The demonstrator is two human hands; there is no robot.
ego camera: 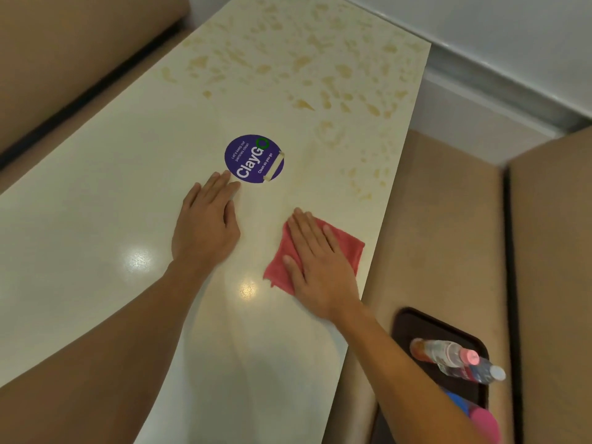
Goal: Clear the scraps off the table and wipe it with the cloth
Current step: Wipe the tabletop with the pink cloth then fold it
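- At left, the left hand [208, 225] lies palm-down on the table [96, 219], fingers straight and close together, tips just reaching the round purple sticker [254, 158].
- The right hand [317, 264] has its fingers extended and slightly spread, pressing the red cloth [349, 248] flat near the table's right edge.
- Beyond, there are yellowish blotches [304, 59], possibly spill residue.
- At right, on the bench [432, 219], a dark tray [413, 325] holds blurred bottles [448, 354].

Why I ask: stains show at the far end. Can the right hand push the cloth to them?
Probably yes: the right hand lies flat on the cloth; only bare table lies before the stains.
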